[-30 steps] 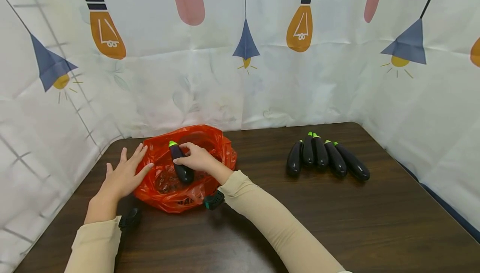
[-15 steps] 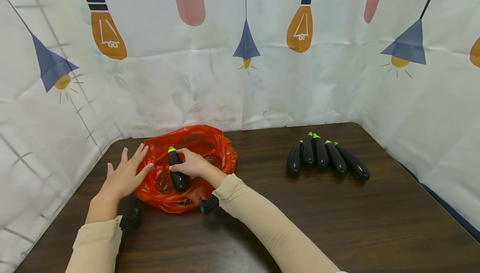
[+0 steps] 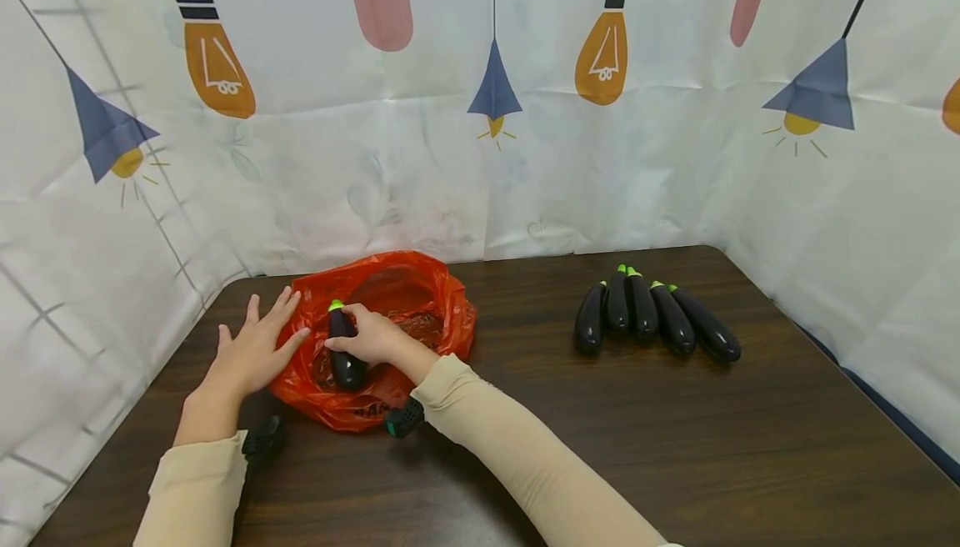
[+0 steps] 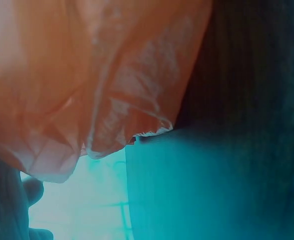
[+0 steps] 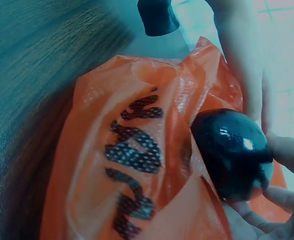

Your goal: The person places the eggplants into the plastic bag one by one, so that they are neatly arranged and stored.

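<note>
An eggplant [image 3: 347,363] with a bright green stem end is gripped by my right hand [image 3: 373,337], thumb on one side and fingers on the other. It is over the mouth of a red plastic bag [image 3: 442,280] that stands wide on the table. In the right wrist view the glossy dark end of the eggplant [image 5: 231,150] bulges past the bag's edge, beside black printed letters on the bag [image 5: 137,150]. My left hand [image 3: 251,347] has its fingers spread along the bag's left rim. Orange-looking plastic [image 4: 87,75] fills much of the left wrist view.
Several eggplants [image 3: 641,309] lie side by side at the right back of the dark wooden table [image 3: 600,430]. A white curtain printed with lamps [image 3: 480,188] hangs behind the table and along both sides. Dark devices sit on both wrists.
My right hand has carried the eggplant left and slightly toward me over the bag, and the eggplant has turned more upright in view. My left hand stays nearly where it was.
</note>
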